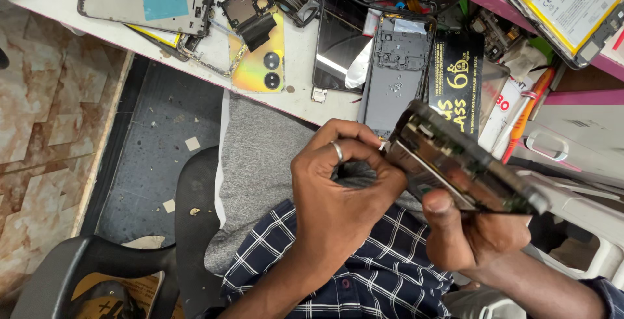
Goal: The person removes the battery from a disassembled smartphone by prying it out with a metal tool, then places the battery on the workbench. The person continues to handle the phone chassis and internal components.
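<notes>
Right hand: your right hand (478,231) is closed around the opened phone (465,160), thumb pressed on the near edge, fingers wrapped beneath; the grip is firm.
Left hand: your left hand (344,189) is curled nearly shut, thumb and forefinger pinched together at the phone's left corner. You wear a ring (337,151) on one finger. Whether a small part or tool sits in the pinch, I cannot tell; it is too small to see.
Opened phone: held in the air over your lap, in front of the table edge, tilted with its long side running from upper left to lower right. The back is off and the internal boards show.
Table: the white table (299,46) lies beyond your hands and is crowded with phone parts.
Grey frame: a grey inner frame (396,72) lies flat on the table just behind the held phone, beside a dark glass panel (338,39).
Back cover: an iridescent back cover (263,59) with two camera rings lies to the left of the glass panel.
Black packet: a black packet (455,78) with gold print lies to the right of the grey frame.
Battery: a yellow-edged battery (565,4) rests in a phone body at the far right corner.
Clothing: your checked shirt (364,273) and a grey cloth (260,163) show below the hands.
</notes>
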